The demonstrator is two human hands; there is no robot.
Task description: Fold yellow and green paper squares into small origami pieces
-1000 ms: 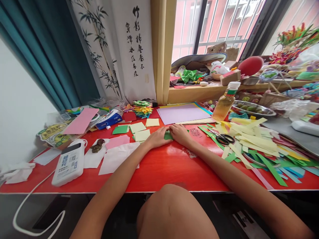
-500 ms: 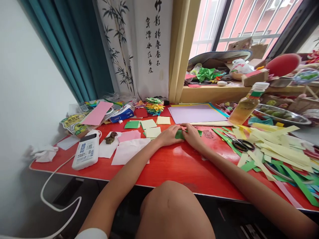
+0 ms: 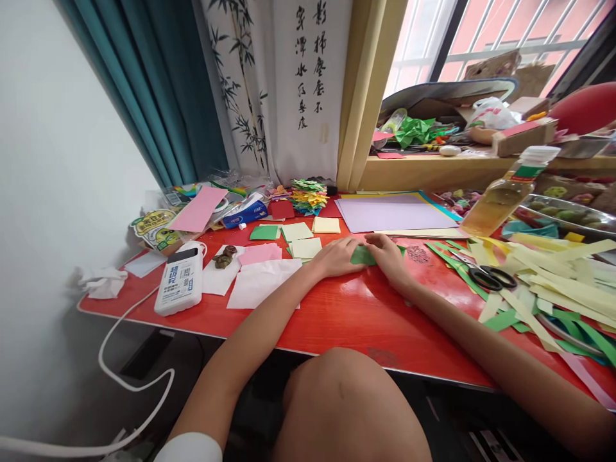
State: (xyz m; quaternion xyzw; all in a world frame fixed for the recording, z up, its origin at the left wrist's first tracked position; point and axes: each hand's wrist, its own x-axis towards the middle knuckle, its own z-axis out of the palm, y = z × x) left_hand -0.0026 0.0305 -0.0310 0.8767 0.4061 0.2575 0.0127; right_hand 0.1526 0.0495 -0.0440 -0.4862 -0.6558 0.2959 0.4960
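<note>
A small green sheet of paper (image 3: 364, 255) lies on the red table (image 3: 332, 314) between my two hands. My left hand (image 3: 341, 256) has its fingers closed on the paper's left part. From the right, my right hand (image 3: 386, 258) grips the same sheet, its fingers bent over it. The fingertips hide much of the paper, so I cannot tell how it is folded. Left of my hands are pale yellow square sheets (image 3: 305, 248), a green square (image 3: 264, 232), and pink paper (image 3: 260, 253). White paper (image 3: 262, 285) lies nearer the front edge.
Black-handled scissors (image 3: 491, 278) rest beside heaped paper strips (image 3: 568, 273) on the right. A bottle of yellow liquid (image 3: 495, 199) stands behind them. Lilac sheets (image 3: 397, 213) and a stack of folded paper (image 3: 309, 196) are at the back. A white device (image 3: 180, 282) sits left, with a cord.
The camera view has turned a little, so the table and things appear shifted rightward. Both hands stay on the green paper, the right fingers slightly shifted over it.
</note>
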